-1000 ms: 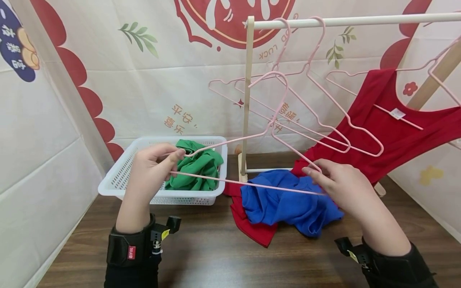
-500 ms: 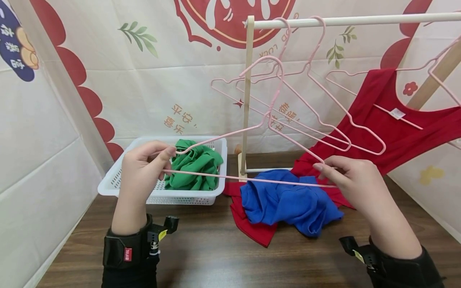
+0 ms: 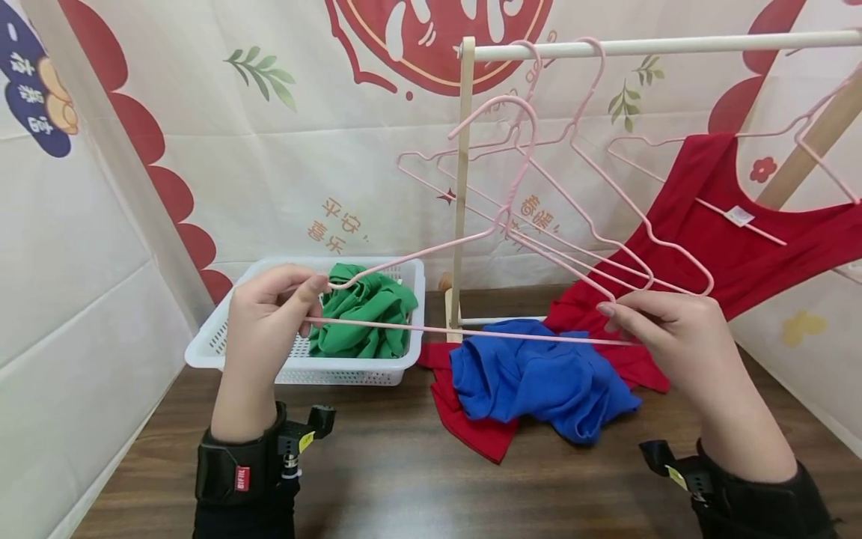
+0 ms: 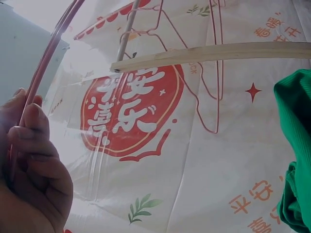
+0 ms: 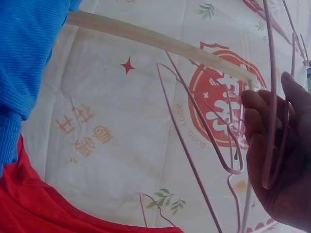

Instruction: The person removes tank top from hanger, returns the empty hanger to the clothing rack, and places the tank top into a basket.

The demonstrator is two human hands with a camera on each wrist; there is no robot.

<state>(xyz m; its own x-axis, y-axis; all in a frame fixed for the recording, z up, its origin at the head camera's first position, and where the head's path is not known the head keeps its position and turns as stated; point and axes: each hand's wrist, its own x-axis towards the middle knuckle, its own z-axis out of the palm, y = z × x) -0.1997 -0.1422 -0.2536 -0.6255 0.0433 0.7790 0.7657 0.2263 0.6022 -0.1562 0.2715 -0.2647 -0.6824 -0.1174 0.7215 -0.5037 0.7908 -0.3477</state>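
Between both hands a pink clothes hanger (image 3: 424,248) is held up, its hook pointing upward and its lower bar running across. My left hand (image 3: 269,314) pinches the hanger's left end, above the white basket. At the opposite end, my right hand (image 3: 673,337) pinches the right corner between thumb and fingers. Each wrist view also shows the held hanger: along the fingers of the left hand (image 4: 36,170) and inside the right hand (image 5: 286,170). Beneath the hanger, a crumpled blue garment (image 3: 539,382) lies partly over a red cloth (image 3: 481,430) on the table.
A white perforated basket (image 3: 222,337) with a green garment (image 3: 367,314) stands left. Behind, a wooden rack post (image 3: 462,187) carries a white rail (image 3: 660,46) with several pink hangers. One hanger bears a red sleeveless top (image 3: 700,224). Printed cloth (image 3: 303,172) backs the table (image 3: 377,464).
The hanger has risen a little and become more level, with its hook higher. My right hand has moved slightly right and up. The left hand has moved a little left.
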